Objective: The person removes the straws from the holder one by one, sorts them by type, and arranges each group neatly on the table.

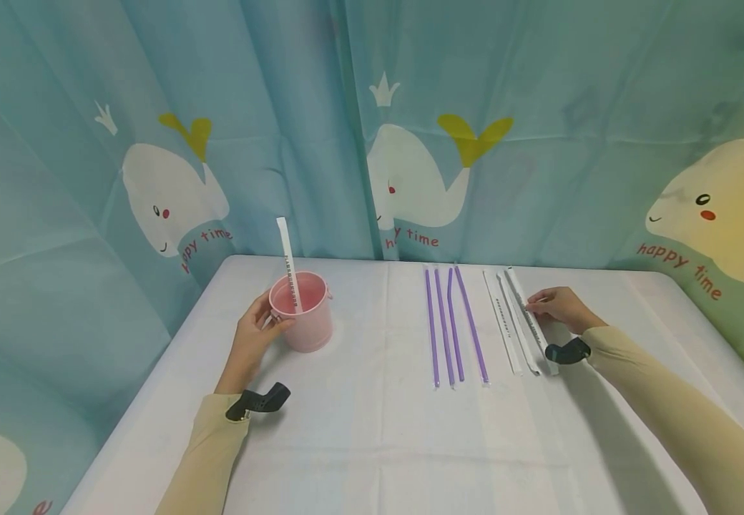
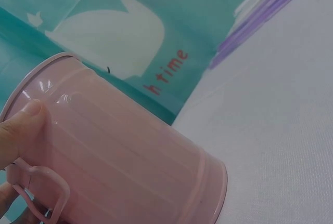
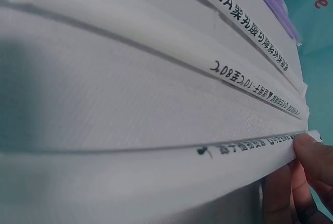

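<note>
My left hand (image 1: 255, 336) grips the near-left rim of a small pink bucket (image 1: 312, 330), with the thumb on its outer wall. In the left wrist view the bucket (image 2: 130, 146) shows a looped handle (image 2: 60, 187) by my fingers. One white paper-wrapped straw (image 1: 287, 257) leans upright inside it. Over on the right, my right hand (image 1: 564, 307) pinches the rightmost white wrapped straw (image 3: 156, 174) between thumb and fingers near its far end. Two more white wrapped straws (image 1: 503, 320) lie just left of it, printed with dark lettering.
Several purple straws (image 1: 443, 329) in clear wrappers lie side by side between the bucket and the white straws. A white cloth covers the table (image 1: 372, 422). Behind it hangs a blue-green curtain (image 1: 307, 157) with whales printed on it.
</note>
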The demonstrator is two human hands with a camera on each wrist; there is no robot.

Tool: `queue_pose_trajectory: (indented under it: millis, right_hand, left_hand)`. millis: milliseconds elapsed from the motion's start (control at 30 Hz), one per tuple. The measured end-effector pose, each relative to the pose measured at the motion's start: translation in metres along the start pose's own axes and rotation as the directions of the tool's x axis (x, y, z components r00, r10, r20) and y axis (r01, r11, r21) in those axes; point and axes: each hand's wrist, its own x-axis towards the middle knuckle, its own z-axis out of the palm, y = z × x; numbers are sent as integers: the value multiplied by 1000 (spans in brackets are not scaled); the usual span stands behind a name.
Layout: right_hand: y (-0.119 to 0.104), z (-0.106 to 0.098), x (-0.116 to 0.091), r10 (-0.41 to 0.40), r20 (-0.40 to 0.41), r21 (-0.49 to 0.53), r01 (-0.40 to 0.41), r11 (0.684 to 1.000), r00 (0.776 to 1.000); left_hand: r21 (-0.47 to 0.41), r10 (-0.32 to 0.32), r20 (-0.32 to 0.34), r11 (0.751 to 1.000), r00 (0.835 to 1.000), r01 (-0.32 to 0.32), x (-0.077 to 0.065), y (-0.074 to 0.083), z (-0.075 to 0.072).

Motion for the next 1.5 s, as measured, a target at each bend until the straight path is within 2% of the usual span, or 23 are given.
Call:
queue_pose_trajectory:
  millis: [433, 567, 800, 933, 1200, 1333, 1500]
  right_hand:
    - [-1, 3, 1, 2, -29, 3, -2, 1000, 1000]
    - [-1, 0, 0, 4, -1, -15, -4, 1000, 1000]
    - [1, -12, -1, 28, 95, -41, -24, 999, 995]
    - [1, -17, -4, 30, 134, -25, -27, 999, 991]
    - [3, -26, -9, 29, 147, -56, -20, 998, 989]
    - [0, -33, -14, -46, 168, -31, 52, 998, 985]
    - [-9, -39, -22, -190, 183, 36, 186, 982, 965]
  left_hand:
    - [-1, -12, -2, 1000, 1000, 12, 0, 1, 0]
    - [-4, -6, 2, 1000, 1000, 6, 1, 0, 0]
    - [-8, -10, -1, 1000, 1000, 10, 0, 2, 1]
    - [-7, -9, -4, 1000, 1000, 9, 0, 1, 1]
    - [-40, 2, 9, 999, 1000, -2, -1, 1, 1]
    - [-44, 2, 12, 999, 1000, -2, -2, 2, 1]
    - [-40, 2, 11, 999, 1000, -1, -2, 2, 1]
